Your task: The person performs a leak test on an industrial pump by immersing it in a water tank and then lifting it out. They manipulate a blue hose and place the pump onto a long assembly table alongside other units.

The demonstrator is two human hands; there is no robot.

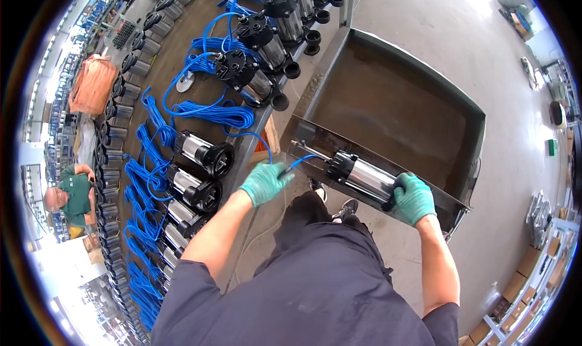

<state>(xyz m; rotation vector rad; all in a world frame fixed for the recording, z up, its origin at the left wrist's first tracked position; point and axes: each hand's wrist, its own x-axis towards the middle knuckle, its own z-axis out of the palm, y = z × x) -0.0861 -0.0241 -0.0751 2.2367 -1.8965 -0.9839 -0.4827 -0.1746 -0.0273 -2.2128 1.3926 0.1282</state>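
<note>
The pump [371,177] is silver and black, its cable [301,160] blue, the gloves [415,197] green.

No text, label, number or sign can be read anywhere in the frame. On the steel-and-black cylinder [371,179] right of centre, nothing legible shows. At the left, any marking on a co-worker's green shirt [76,191] is too small to make out, and the same goes for the orange bundle [93,85] in the upper left. Any print on the cardboard boxes [514,286] at the lower right is also too small and blurred to tell.
</note>
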